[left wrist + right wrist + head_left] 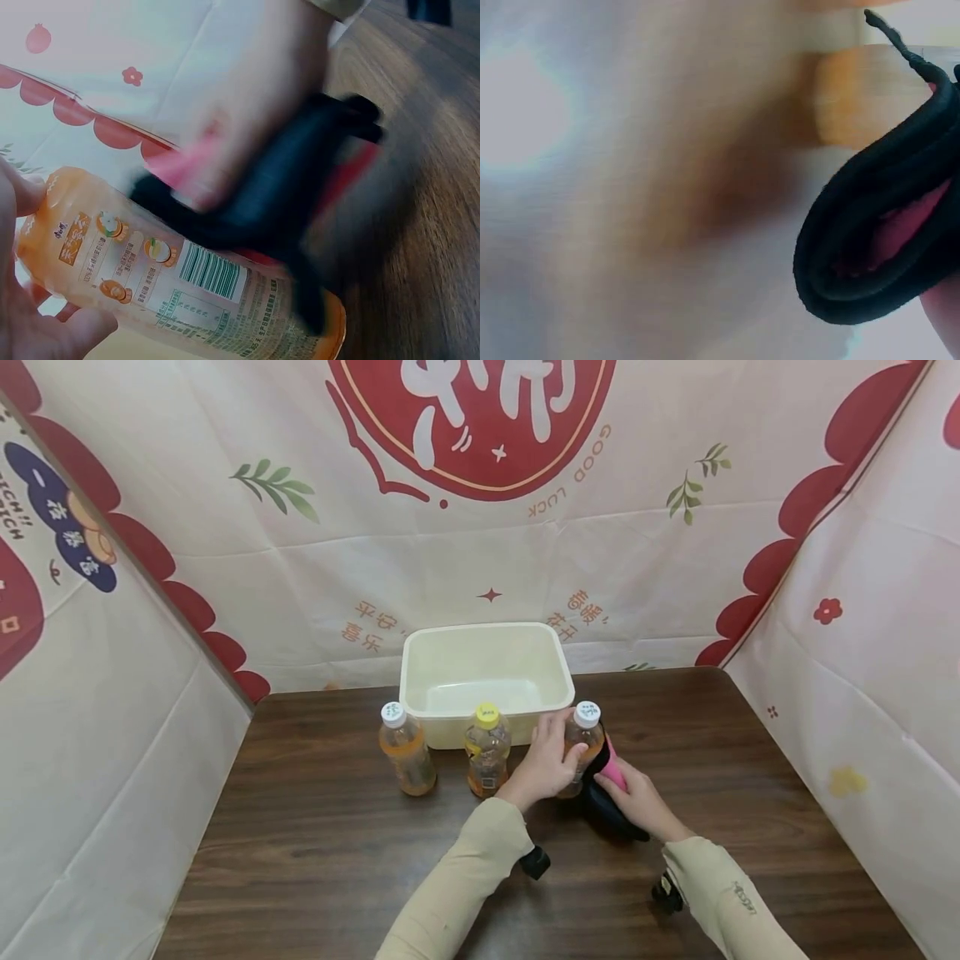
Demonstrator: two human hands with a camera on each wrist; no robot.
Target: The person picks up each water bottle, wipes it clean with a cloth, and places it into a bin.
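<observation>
My left hand [543,767] grips a clear plastic drink bottle [587,715] with a white cap and orange label, around its upper part. Its printed label and barcode show in the left wrist view, where the bottle [150,270] appears tilted. My right hand [637,800] holds a black padded fabric piece [611,817] with pink parts, right beside this bottle. In the left wrist view the fabric piece [262,195] is blurred, and a black strap hangs across the bottle. The right wrist view shows the folded black edge [814,262] around a pink inside.
A cream plastic bin [450,732] stands behind the bottles at the table's back edge. To the left are a yellow-capped bottle [487,752] and another white-capped bottle [408,756]. A printed cloth [465,560] hangs behind the brown wooden table [322,860].
</observation>
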